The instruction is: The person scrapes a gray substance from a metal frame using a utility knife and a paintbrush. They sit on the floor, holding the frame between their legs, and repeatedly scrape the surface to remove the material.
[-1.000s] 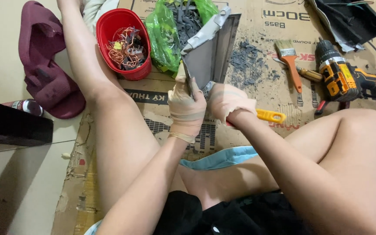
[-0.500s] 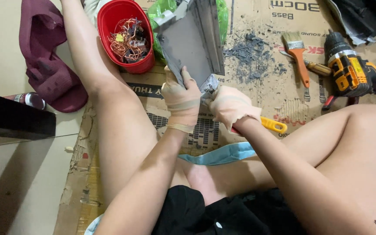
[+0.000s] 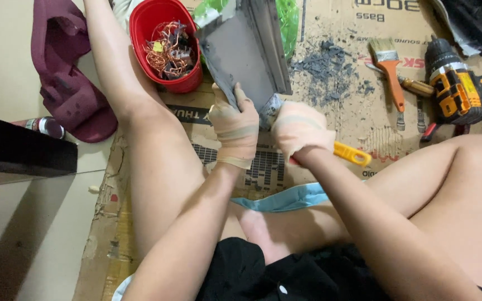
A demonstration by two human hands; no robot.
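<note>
Underneath everything lies flattened cardboard [image 3: 330,33], catching the grey crumbs [image 3: 330,67] at one o'clock. Next in size, a grey metal panel [image 3: 246,53] stands tilted at twelve o'clock, its lower corner pinched tight in the gloved left hand [image 3: 234,131] so its face turns toward the person. The gloved right hand [image 3: 299,129], just beside at three o'clock, is fisted around a yellow-handled tool [image 3: 352,153] worked against that corner. A red tub [image 3: 188,83] of copper wire sits near at eleven o'clock; brush [image 3: 389,67] and drill [image 3: 458,92] rest at two.

Both hands [image 3: 235,125] wear thin beige gloves; arms and legs bare, black shorts [image 3: 263,273]
</note>
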